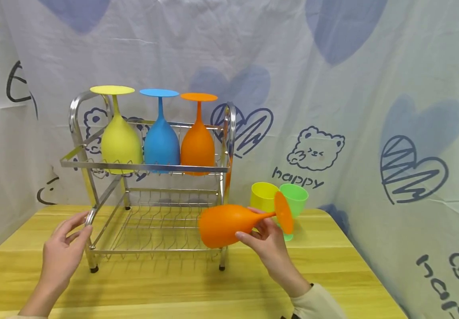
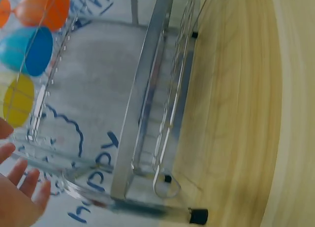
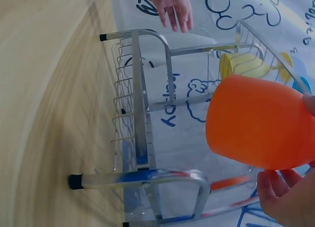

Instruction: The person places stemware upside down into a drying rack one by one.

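Note:
An orange goblet (image 1: pixel 225 225) lies sideways in the air, its bowl toward the left and its foot toward the right. My right hand (image 1: pixel 267 243) grips it around the lower bowl and stem, thumb on the near side. Behind the bowl stands a two-tier metal dish rack (image 1: pixel 157 250). My left hand (image 1: pixel 63 248) is beside the rack's front left post, its fingers loose and holding nothing. Upside down on the upper tier sit a yellow goblet (image 1: pixel 121 141), a blue goblet (image 1: pixel 161 146) and another orange goblet (image 1: pixel 198 146), left to right.
Behind my right hand, a yellow cup (image 1: pixel 264 195) and a green goblet (image 1: pixel 294 197) stand upright on the wooden table (image 1: pixel 333 274). A white printed cloth (image 1: pixel 357 110) hangs behind and at the sides. The rack's lower tier (image 1: pixel 165 221) is a wire grid.

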Available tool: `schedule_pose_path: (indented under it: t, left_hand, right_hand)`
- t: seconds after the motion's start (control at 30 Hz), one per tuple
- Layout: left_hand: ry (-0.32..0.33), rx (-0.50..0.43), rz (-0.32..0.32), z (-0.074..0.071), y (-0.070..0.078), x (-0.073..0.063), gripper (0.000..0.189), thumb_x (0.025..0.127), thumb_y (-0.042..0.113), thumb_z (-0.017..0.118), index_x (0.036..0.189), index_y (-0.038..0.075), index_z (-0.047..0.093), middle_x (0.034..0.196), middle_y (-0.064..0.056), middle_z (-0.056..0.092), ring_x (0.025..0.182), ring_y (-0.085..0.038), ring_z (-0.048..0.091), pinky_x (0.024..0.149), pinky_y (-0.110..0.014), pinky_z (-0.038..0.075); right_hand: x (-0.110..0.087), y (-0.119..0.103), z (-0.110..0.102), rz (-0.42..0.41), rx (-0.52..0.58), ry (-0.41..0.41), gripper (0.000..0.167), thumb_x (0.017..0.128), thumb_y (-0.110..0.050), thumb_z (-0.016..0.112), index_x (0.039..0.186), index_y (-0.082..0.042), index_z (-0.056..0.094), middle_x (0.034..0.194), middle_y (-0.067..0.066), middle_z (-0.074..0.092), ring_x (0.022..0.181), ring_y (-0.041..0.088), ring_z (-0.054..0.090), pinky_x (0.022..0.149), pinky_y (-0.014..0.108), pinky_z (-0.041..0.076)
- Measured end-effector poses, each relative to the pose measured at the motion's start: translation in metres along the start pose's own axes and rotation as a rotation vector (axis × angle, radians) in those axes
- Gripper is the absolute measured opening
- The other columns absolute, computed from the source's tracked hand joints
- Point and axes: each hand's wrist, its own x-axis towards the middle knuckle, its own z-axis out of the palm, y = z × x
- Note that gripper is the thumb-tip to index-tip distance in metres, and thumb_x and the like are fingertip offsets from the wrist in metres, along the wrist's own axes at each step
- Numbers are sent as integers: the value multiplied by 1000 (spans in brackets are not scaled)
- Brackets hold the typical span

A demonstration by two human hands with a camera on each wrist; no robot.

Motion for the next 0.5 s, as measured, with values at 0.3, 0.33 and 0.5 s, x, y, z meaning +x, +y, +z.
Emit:
schedule_pose_path:
  t: [0.3,0.33,0.5]
  left_hand:
    - [-81,-14,-258,-11,-22,14,53,99,33,55,145,10,44,107,25,50,102,-1,56,76,-9,45]
    - [-92,-16,-277,-11,-24,15,54,99,35,54,145,10,43,109,26,50,97,7,51,82,-12,46]
    - [-123,-65,-311,-10,-30,21,52,99,37,52,142,7,45,110,26,50,90,14,46,79,-9,44]
  right_hand:
    - [12,7,30,-360,-178,-95,59,77,9,76,129,6,47,126,23,55,111,36,57,92,41,52]
    - [13,8,34,-393,-200,-100,60,76,9,76,128,5,46,126,23,55,111,36,57,91,43,52]
    - [22,12,49,-438,-243,-111,64,75,7,78,130,-1,46,126,19,56,112,31,57,89,43,53]
